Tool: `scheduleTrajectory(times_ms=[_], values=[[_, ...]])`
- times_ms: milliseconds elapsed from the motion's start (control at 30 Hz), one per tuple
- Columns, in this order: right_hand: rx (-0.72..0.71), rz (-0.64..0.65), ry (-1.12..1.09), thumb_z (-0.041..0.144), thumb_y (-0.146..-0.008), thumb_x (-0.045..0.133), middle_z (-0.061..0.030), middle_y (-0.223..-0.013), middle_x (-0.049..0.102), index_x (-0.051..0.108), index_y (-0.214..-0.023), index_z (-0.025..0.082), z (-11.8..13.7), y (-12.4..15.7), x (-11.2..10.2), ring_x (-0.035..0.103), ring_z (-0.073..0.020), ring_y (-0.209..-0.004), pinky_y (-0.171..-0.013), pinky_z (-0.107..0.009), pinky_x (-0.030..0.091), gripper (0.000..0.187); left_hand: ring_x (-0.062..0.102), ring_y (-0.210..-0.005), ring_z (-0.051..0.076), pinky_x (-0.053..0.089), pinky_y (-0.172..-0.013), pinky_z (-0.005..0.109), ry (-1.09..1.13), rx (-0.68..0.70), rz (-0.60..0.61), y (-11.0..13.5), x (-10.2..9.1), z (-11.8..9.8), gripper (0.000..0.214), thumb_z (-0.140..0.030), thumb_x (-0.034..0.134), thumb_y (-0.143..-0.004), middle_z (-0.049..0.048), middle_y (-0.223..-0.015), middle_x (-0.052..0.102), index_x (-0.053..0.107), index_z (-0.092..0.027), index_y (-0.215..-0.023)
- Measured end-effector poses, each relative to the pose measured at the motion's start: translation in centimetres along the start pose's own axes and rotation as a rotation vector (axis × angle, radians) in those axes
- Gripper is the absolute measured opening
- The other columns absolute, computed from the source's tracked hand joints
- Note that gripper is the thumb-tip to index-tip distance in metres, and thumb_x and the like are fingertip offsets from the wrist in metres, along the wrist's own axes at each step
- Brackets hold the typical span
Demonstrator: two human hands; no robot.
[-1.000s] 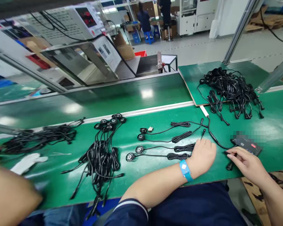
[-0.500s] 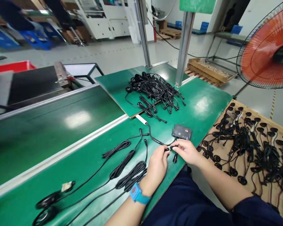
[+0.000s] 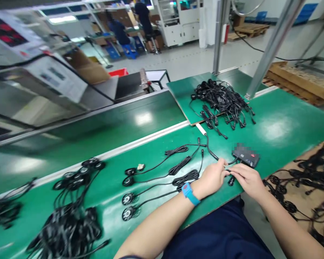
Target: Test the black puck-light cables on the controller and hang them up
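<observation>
My left hand [image 3: 212, 177], with a blue band on its wrist, pinches a black cable connector [image 3: 228, 171] over the front of the green table. From the other side, the fingers of my right hand [image 3: 247, 178] close on the same connector, touching my left fingertips. Most of it is hidden by the fingers. Just beyond lies a flat black box [image 3: 245, 156] with a cable leading to my hands. Another black connector [image 3: 231, 181] hangs below my right fingers. Left of my hands several coiled black cables [image 3: 179, 165] with round black ends [image 3: 128, 198] lie side by side.
A heap of black cables [image 3: 218, 97] lies on a raised green board [image 3: 178, 88] ahead. Another bundle [image 3: 67, 226] fills the near left. A cardboard sheet [image 3: 291, 201] with more cables is at right. Metal posts [image 3: 218, 39] stand behind. Two people [image 3: 144, 18] are far back.
My view has swung left, bringing the left bundle into sight and taking the fan out. My hands, earlier slightly apart with a connector piece each, now meet at the fingertips.
</observation>
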State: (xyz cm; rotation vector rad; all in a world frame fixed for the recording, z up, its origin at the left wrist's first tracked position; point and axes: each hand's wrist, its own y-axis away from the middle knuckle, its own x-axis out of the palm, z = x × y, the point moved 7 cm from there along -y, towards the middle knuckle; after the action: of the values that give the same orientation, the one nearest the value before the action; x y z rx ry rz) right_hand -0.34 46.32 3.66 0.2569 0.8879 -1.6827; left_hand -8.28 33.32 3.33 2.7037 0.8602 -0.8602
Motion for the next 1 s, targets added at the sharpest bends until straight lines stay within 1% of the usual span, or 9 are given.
scheduleTrajectory(times_ms=[267,367,433,533,633,700,767,867,1000], values=[[-0.007,0.058,0.086,0.031,-0.100,0.059,-0.0033,-0.103,0.078,0.078,-0.104,0.026,-2.1,0.5,-1.7,0.075,-0.0190,-0.090,-0.083,-0.029,0.063,0.020,0.069,-0.085,0.023,0.050,-0.074,0.032,-0.017,0.043,0.100,-2.0,2.1,-0.7,0.026,-0.028,0.051,-0.101,0.0044,-0.091,0.073,0.049,-0.020,-0.126],[0.022,0.129,0.088,0.038,-0.098,0.063,-0.0037,-0.104,0.077,0.078,-0.102,0.027,-2.7,0.4,-1.3,0.074,-0.0190,-0.088,-0.078,-0.028,0.062,0.020,0.071,-0.095,0.026,0.053,-0.079,0.035,-0.125,0.112,0.089,-0.7,1.1,-1.9,0.034,-0.033,0.052,-0.102,0.0088,-0.102,0.074,0.049,-0.021,-0.134],[0.057,0.126,0.090,0.041,-0.095,0.067,-0.0042,-0.104,0.076,0.078,-0.100,0.026,-2.8,0.4,-1.1,0.071,-0.0168,-0.076,-0.068,-0.027,0.060,0.019,0.069,-0.104,0.027,0.053,-0.087,0.038,-0.205,0.160,-0.026,1.4,-1.8,-2.2,0.040,-0.040,0.056,-0.101,0.0121,-0.113,0.073,0.050,-0.021,-0.136],[0.096,0.026,0.085,0.039,-0.093,0.069,-0.0049,-0.105,0.075,0.077,-0.101,0.025,-2.7,0.7,-1.3,0.063,-0.0137,-0.065,-0.057,-0.028,0.054,0.017,0.065,-0.112,0.028,0.050,-0.098,0.044,-0.372,0.093,-0.352,6.3,-9.5,-0.2,0.039,-0.043,0.058,-0.100,0.0137,-0.121,0.071,0.057,-0.020,-0.131],[0.082,-0.107,0.083,0.034,-0.093,0.069,-0.0053,-0.104,0.074,0.076,-0.099,0.025,-2.4,1.0,-1.7,0.067,-0.0168,-0.077,-0.064,-0.029,0.054,0.013,0.063,-0.110,0.034,0.048,-0.096,0.050,-0.681,-0.216,-0.665,12.4,-17.9,4.7,0.036,-0.045,0.056,-0.099,0.0172,-0.116,0.071,0.063,-0.017,-0.120],[0.072,-0.180,0.095,0.030,-0.092,0.069,-0.0053,-0.102,0.074,0.075,-0.097,0.024,-2.2,1.2,-2.0,0.068,-0.0181,-0.083,-0.069,-0.030,0.054,0.009,0.061,-0.110,0.038,0.047,-0.092,0.052,-0.856,-0.475,-0.717,16.0,-21.7,8.3,0.040,-0.049,0.056,-0.097,0.0197,-0.114,0.071,0.065,-0.014,-0.115],[0.077,-0.228,0.104,0.027,-0.092,0.070,-0.0053,-0.100,0.073,0.075,-0.096,0.024,-2.1,1.3,-2.1,0.068,-0.0181,-0.083,-0.070,-0.031,0.054,0.007,0.061,-0.108,0.039,0.046,-0.088,0.050,-0.919,-0.635,-0.658,18.2,-23.5,11.4,0.036,-0.048,0.055,-0.096,0.0180,-0.110,0.071,0.067,-0.015,-0.107],[0.099,-0.248,0.112,0.026,-0.092,0.070,-0.0057,-0.099,0.073,0.075,-0.096,0.023,-1.9,1.1,-2.2,0.068,-0.0178,-0.082,-0.067,-0.030,0.054,0.007,0.064,-0.096,0.033,0.046,-0.083,0.044,-0.857,-0.681,-0.550,19.0,-23.7,14.6,0.023,-0.037,0.052,-0.096,0.0109,-0.092,0.072,0.064,-0.020,-0.087],[0.092,-0.270,0.155,0.025,-0.092,0.068,-0.0055,-0.097,0.074,0.075,-0.095,0.022,-1.2,0.8,-2.5,0.070,-0.0178,-0.082,-0.066,-0.029,0.054,0.007,0.064,-0.086,0.028,0.047,-0.080,0.040,-0.763,-0.536,-0.614,18.7,-23.5,14.6,0.020,-0.032,0.054,-0.094,0.0076,-0.082,0.070,0.061,-0.022,-0.078]])
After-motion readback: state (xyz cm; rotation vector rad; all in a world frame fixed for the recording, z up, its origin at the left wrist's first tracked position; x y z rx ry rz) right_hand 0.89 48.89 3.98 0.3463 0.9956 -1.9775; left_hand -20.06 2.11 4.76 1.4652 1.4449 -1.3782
